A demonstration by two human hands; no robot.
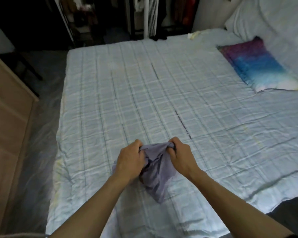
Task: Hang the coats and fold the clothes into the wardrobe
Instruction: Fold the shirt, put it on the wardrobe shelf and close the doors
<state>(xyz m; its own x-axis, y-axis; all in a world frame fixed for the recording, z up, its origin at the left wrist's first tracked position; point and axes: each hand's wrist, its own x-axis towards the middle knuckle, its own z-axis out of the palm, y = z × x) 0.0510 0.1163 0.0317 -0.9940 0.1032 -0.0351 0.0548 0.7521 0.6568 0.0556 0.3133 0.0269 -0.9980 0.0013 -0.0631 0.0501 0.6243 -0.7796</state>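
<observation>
Two bare forearms reaching in over the near edge of the bed (pixel 144 91), converging above its near middle.

Two grips, side by side, close together but apart. Left grip (pixel 131 162): back of the hand up, fingers curled tight over one end of a bunched cloth edge. Right grip (pixel 181 157): knuckles up, fingers and thumb pinched round the other end. Both closed fully on cloth.

One lavender garment (pixel 157 179), crumpled, strung between the two grips and trailing to a point toward the bed's near edge. Contact of its lower tip with the bed not discernible.

One bed, covered in pale plaid, creased.

At the bed's far right: one pillow (pixel 255 66), purple shading to blue, and behind it one white pillow (pixel 265 19).

At the bed's far edge: one small cream object (pixel 193 34) and one dark item (pixel 159 37), both too blurred to identify.

Left of the bed: one light wooden cabinet (pixel 7 117).

Beyond the bed's far edge: one white slatted tower unit (pixel 152 16), upright, and one dark open wardrobe (pixel 93 19) with hanging clothes too blurred to count.
</observation>
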